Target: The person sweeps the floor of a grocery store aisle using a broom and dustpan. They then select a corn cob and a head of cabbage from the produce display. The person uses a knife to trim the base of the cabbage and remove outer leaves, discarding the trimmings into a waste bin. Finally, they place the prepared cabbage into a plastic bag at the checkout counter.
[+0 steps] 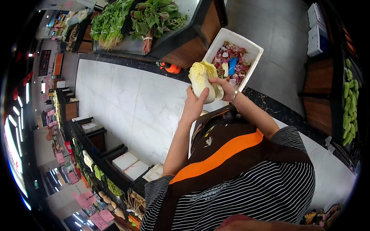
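Both of my hands are on a pale yellow-white napa cabbage, held up in front of my apron. My left hand cups its lower left side, thumb lying along the white base. With my right hand, a bangle at its wrist, I grip an outer leaf on the cabbage's right side. That leaf stands partly away from the head; whether it is still joined cannot be seen. Just beyond sits a white foam box holding reddish-purple leafy scraps, a blue piece and a pale leaf piece.
A wood-sided display stand carries bundled green vegetables and red-stemmed greens. An orange bottle is at its foot. Vegetable shelves line the left, with white foam boxes below. Green gourds lie on the right stand.
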Action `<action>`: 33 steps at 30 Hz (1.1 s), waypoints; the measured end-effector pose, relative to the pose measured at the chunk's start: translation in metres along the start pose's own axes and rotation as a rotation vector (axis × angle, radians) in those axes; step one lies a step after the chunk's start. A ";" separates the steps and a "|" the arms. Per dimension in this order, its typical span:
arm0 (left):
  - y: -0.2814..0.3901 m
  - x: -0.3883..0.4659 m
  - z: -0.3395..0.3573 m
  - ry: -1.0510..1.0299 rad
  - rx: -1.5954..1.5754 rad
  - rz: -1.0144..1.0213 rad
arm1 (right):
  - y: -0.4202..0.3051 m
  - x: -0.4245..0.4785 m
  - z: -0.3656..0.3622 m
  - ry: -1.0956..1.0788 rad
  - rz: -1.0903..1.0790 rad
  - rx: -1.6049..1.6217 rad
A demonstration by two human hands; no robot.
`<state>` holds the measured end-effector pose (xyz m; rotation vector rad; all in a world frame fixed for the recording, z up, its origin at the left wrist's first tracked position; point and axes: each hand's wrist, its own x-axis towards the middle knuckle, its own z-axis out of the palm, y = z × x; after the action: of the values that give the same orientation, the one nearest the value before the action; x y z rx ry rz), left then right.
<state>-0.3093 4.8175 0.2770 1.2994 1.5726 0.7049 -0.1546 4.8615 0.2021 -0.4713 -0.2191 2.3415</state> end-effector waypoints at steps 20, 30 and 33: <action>0.036 0.015 0.012 0.205 0.135 0.457 | -0.003 -0.039 0.002 0.083 -0.461 -0.370; 0.043 0.015 0.015 0.321 0.597 0.776 | -0.008 -0.048 0.005 0.167 -0.457 -0.439; 0.042 0.019 0.012 0.291 0.652 0.701 | -0.003 -0.045 -0.003 0.145 -0.352 -0.285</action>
<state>-0.2810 4.8457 0.3036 2.3853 1.6356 0.8606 -0.1215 4.8324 0.2120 -0.6792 -0.5271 1.9307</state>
